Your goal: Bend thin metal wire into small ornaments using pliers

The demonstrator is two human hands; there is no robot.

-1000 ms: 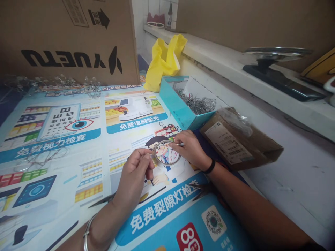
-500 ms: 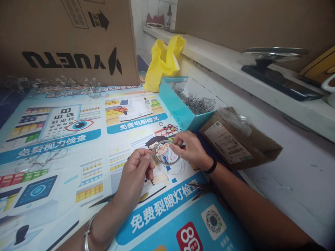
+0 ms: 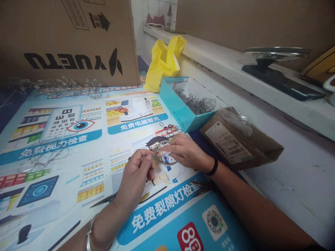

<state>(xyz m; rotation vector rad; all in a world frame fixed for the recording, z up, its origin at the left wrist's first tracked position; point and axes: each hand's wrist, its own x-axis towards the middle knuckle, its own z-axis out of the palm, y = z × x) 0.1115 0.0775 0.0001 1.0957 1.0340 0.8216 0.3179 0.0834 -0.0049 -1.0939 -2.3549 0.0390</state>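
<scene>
A thin silvery wire ring [image 3: 167,164] is held up over the printed sheet, in the middle of the view. My left hand [image 3: 140,165] pinches its left side between thumb and fingertips. On the right side, my right hand [image 3: 187,153] closes over the rim, its index finger reaching across the ring's opening; the thumb is hidden. A thin, pale strand hangs below the ring. Just beyond my right hand lie several small dark rings [image 3: 170,129]. A pointed dark tool [image 3: 104,200] sticks out beneath my left wrist, and another [image 3: 201,187] lies partly under my right forearm.
A turquoise box [image 3: 180,111] full of tangled wire pieces stands beyond my right hand. Beside it are a brown package [image 3: 235,139] and a yellow bag [image 3: 163,59]. A big carton [image 3: 78,38] stands at the back left, with clear-tipped wire pieces [image 3: 92,89] before it.
My right hand has shifted slightly, and its index finger now stretches left across the ring. My left hand keeps its pinch in nearly the same place.
</scene>
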